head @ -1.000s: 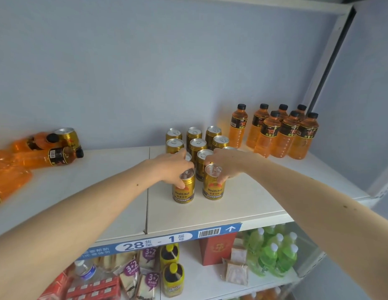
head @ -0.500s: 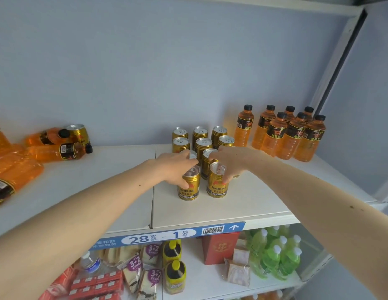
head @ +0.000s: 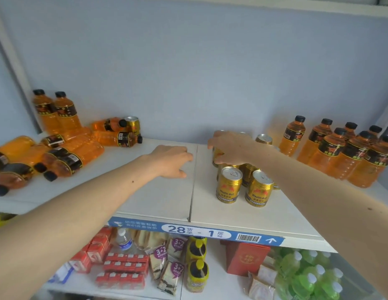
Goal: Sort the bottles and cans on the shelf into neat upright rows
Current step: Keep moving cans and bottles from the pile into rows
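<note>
Shop, stocked shelf [head: 264, 215], barcode label [head: 247, 237]

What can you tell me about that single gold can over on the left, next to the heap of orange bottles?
The lone gold can stands upright at the back of the shelf, against the blue wall. It looks like shiny metal, gold-sided with a silver top and pull tab, and a dark patch on its label. A toppled orange bottle lies with its black cap against the can's left side, and another lying bottle rests just in front. Neither hand touches it.
</note>
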A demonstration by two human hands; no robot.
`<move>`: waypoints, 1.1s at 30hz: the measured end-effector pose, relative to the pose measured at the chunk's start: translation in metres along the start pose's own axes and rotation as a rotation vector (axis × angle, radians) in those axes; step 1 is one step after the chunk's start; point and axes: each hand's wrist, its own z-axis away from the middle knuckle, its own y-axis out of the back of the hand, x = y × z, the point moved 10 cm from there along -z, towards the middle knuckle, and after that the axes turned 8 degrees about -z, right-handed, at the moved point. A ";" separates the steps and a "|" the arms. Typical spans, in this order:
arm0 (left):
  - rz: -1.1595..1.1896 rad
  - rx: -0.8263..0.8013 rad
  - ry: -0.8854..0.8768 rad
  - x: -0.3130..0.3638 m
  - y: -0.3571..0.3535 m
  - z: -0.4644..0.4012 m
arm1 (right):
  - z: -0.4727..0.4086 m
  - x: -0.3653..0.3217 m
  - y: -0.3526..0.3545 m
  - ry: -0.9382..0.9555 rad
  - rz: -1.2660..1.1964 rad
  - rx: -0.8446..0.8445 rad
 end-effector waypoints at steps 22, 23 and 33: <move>-0.035 -0.063 0.139 -0.266 -0.100 0.125 | -0.209 -0.199 -0.023 0.084 -0.103 -0.098; -0.024 -0.060 0.141 -0.275 -0.103 0.124 | -0.215 -0.200 -0.027 0.074 -0.105 -0.112; -0.027 0.010 0.158 -0.330 -0.111 0.066 | -0.279 -0.173 -0.056 0.035 -0.039 -0.189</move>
